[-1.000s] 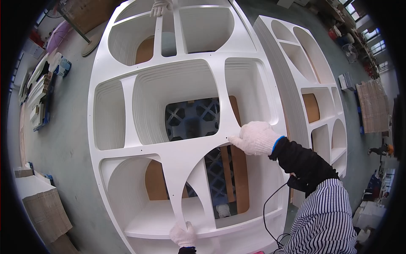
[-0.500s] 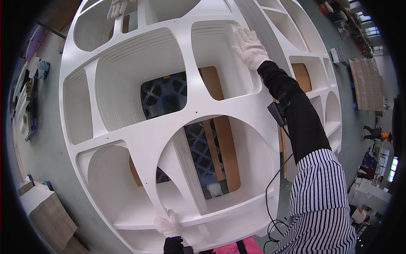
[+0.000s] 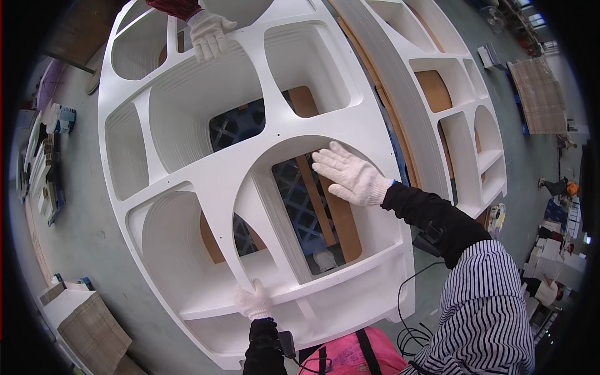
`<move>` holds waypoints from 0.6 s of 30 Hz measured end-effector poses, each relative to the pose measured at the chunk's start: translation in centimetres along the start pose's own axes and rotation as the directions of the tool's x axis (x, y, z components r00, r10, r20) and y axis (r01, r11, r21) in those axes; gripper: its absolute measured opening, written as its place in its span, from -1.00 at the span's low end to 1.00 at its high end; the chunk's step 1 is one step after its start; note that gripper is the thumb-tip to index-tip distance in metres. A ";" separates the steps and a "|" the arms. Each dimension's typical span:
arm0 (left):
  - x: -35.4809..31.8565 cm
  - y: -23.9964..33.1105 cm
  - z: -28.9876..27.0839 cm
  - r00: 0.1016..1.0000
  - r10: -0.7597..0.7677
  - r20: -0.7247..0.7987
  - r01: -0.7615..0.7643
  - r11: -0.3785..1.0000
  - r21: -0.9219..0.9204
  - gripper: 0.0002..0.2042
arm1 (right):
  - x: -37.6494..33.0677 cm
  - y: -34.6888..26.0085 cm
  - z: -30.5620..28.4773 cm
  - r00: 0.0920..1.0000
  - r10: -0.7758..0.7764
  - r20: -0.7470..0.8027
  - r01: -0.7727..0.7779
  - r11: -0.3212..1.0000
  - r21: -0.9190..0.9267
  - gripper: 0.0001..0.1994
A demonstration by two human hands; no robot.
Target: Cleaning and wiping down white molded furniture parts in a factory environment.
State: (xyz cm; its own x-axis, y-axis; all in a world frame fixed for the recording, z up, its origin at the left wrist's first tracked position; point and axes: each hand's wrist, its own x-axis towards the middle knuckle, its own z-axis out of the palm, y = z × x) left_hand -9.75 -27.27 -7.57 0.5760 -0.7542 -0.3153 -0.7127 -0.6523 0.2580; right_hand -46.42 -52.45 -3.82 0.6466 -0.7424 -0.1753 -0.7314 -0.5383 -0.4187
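Observation:
A large white panel [image 3: 215, 172] with rounded cut-outs lies before me; ridged inner walls suggest several stacked layers. My left hand [image 3: 253, 301], in a white knitted glove, grips the near crossbar, thumb up and its other fingers partly hidden. Over the arched opening at the right, my right hand [image 3: 351, 176], gloved alike, is held flat with fingers stretched out and nothing in it. Whether it touches the panel I cannot tell. Across the panel, another person's gloved hand [image 3: 209, 36] with a dark red sleeve reaches over the upper edge of the big middle opening.
A second white stack [image 3: 409, 100] stands close along the right, with brown board [image 3: 365, 59] showing in the gap. Below the openings lies a dark blue lattice pallet [image 3: 297, 197]. A black cable [image 3: 406, 290] hangs near my right arm. Cardboard stacks [image 3: 94, 331] stand at the left.
My right hand has come nearer, from the far right opening to the arched one. The other person's hand has reached further in. The gap beside the right stack shows more.

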 end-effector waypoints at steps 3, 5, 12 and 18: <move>-0.2 1.8 -0.2 0.999 0.018 0.043 -0.018 1.000 -0.004 -0.69 | 10.4 -1.0 -2.2 0.809 0.118 -0.575 -0.163 0.986 -0.026 -0.35; -0.8 2.5 0.3 0.997 0.035 0.071 -0.032 0.999 -0.044 -0.70 | 15.5 1.0 -0.5 0.730 0.425 -0.535 -0.503 0.864 0.000 -0.26; 0.6 0.6 -0.3 0.996 -0.063 0.062 0.072 0.988 -0.139 -0.63 | 9.9 1.3 -2.1 0.843 0.417 -0.340 -0.498 0.843 -0.200 -0.24; -1.9 3.7 -1.2 0.995 -0.044 0.095 0.046 0.999 -0.017 -0.56 | -15.7 1.5 5.2 0.587 0.757 -0.288 -0.744 0.644 0.178 -0.18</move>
State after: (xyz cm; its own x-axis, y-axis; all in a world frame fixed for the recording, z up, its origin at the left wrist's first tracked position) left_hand -13.01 -28.34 -4.87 0.5662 -0.7142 -0.4116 -0.6786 -0.6873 0.2590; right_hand -56.57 -39.53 -6.28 -0.2368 -0.9577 -0.1634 -0.9135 0.2767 -0.2983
